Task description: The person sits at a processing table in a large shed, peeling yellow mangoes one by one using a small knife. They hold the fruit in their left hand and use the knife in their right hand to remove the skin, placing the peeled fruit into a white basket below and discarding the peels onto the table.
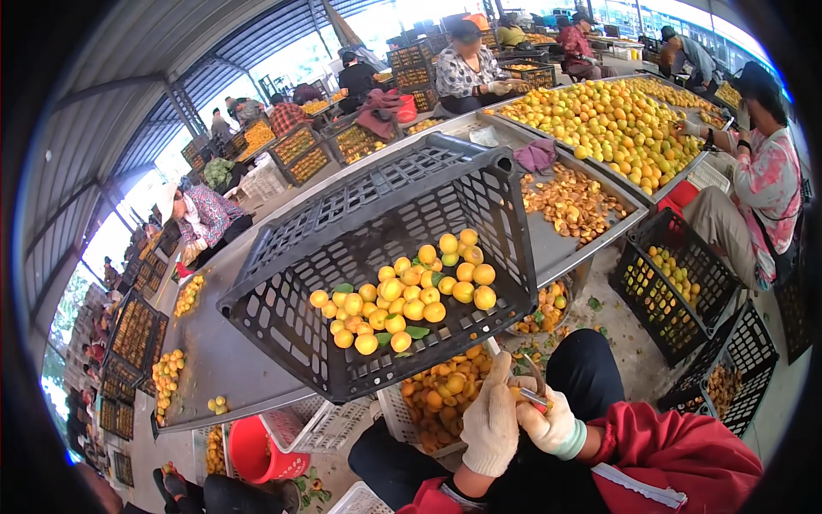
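Both my hands wear pale work gloves and meet above my lap. My right hand (555, 426) is closed around a small knife (534, 397) with a red part and a short metal end. Beside it, my left hand (490, 421) is closed, its fingers pointing up; a bit of orange apricot (516, 391) shows between the hands, mostly hidden by the gloves. Just left of them, a white crate (396, 416) holds orange apricot pieces (445, 385). Beyond, a black plastic crate (282, 319) lies tipped on its side, with yellow apricots (402, 295) and green leaves inside.
The metal table (248, 390) bears the black crate, cut apricots (572, 201) and a large apricot heap (612, 128). A red bucket (261, 454) stands low left. Black crates (676, 287) stand right, near a seated person (766, 184). Other people work behind.
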Available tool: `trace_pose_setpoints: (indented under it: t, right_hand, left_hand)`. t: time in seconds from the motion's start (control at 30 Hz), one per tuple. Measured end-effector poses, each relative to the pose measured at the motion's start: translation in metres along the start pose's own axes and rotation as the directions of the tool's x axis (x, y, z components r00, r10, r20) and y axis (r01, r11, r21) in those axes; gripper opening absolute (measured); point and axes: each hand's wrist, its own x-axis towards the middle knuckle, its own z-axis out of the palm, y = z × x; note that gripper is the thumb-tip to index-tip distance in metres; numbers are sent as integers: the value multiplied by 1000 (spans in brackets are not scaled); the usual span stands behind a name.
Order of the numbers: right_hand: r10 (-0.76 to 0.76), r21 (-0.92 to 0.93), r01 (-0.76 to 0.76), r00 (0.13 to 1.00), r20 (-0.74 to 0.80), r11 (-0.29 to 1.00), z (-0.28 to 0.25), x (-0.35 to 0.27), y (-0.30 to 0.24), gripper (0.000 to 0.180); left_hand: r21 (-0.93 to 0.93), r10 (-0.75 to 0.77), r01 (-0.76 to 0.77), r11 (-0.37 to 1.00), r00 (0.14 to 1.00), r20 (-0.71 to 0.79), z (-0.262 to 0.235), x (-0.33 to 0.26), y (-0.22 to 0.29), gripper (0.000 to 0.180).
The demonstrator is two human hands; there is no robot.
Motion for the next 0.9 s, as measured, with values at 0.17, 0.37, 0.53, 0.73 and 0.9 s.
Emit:
trace_pose_setpoints:
  t: [0.17,0.37,0.53,0.73,0.9]
  right_hand:
    - [-346,-494,344,934,91,799,-6,8,3,30]
    - [357,662,-726,678,642,188,-23,30,-25,53]
    - [275,580,-506,854,442,639,-12,29,-41,60]
    - [204,445,-390,889,410,806,10,39,-13,45]
    - [17,61,-29,983,184,998,13,63,17,39]
  left_hand:
    - [401,99,-155,903,983,157,-6,-3,8,44]
    - [-441,-70,76,894,997,30,-13,0,-1,46]
    - [-874,-450,336,350,879,157,-49,-4,-23,55]
    - [-894,-451,348,281,870,197,-70,-11,-16,61]
    - [-819,-462,433,375,854,240,-70,-9,-8,65]
